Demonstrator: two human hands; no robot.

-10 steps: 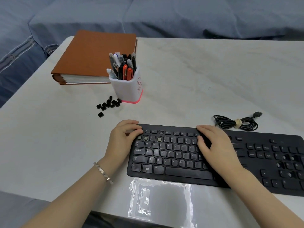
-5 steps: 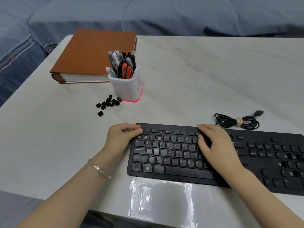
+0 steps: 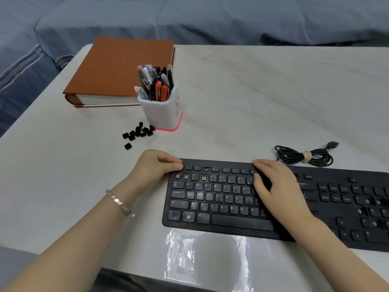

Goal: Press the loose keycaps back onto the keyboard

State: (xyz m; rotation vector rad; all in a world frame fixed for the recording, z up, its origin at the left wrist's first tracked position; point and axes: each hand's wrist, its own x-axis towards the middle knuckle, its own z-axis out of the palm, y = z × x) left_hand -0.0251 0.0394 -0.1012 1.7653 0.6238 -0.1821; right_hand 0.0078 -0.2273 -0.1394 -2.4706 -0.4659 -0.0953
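Curled with the left grip (image 3: pixel 155 167) at the far-left corner of the keyboard (image 3: pixel 223 199), thumb and fingertips drawn together on the edge; cannot tell whether pinching a cap there or only steadying the board. Lying flat with the right grip (image 3: pixel 280 186) over the right end of the letter block, fingers relaxed and spread, holding nothing, resting on the keys.

Three bare sockets (image 3: pixel 186 177) in the number row, just beside the left fingertips; possibly more gaps toward the numpad, too blurred to count. Loose keycaps (image 3: pixel 139 131) in a small heap on the counter (image 3: pixel 252 102), well apart from the board, up against the foot of the pen cup (image 3: pixel 162 110); one stray cap (image 3: pixel 128 146) apart from the heap, nearer the board.

Judging by looks: small, hard, very light, smooth plastic, so easy to flick away or drop. Take one at a time by two opposite side walls, thumb and forefinger, hollow side down. Legends unreadable from here, so check each before placing. Set square over the socket, then push straight down on the top face with one fingertip until seated. Avoid tilting: likely to jam or strain the clips beneath. Hold the board down flat with the other grip, since the smooth counter and the plastic bag (image 3: pixel 206 256) at the near edge probably offer little hold.
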